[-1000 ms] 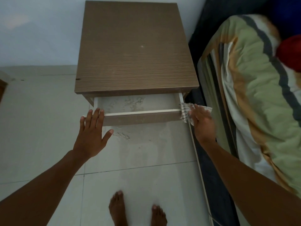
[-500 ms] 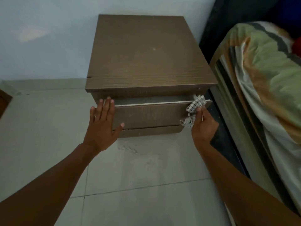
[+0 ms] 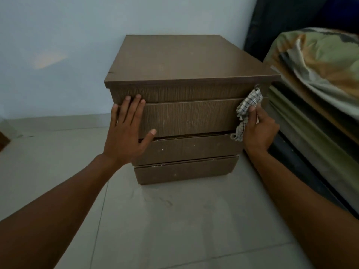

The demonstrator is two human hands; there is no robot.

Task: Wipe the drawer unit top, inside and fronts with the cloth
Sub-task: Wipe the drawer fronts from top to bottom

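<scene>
A brown wood-grain drawer unit [image 3: 186,61] stands on the tiled floor against the wall, with three drawer fronts all pushed in. My left hand [image 3: 127,131] lies flat with fingers spread on the left end of the top drawer front [image 3: 190,117]. My right hand [image 3: 259,131] grips a checked white cloth [image 3: 247,105] against the right edge of that same drawer front. The cloth hangs down to the seam above the middle drawer [image 3: 186,149].
A bed with a green, orange and grey striped cover [image 3: 318,74] and a dark frame [image 3: 295,158] stands tight against the unit's right side. A pale wall [image 3: 58,55] runs behind. Grey floor tiles [image 3: 174,220] lie in front.
The top drawer was open a second ago and both hands have pushed it shut. The camera has dropped lower, so the drawer fronts now show.
</scene>
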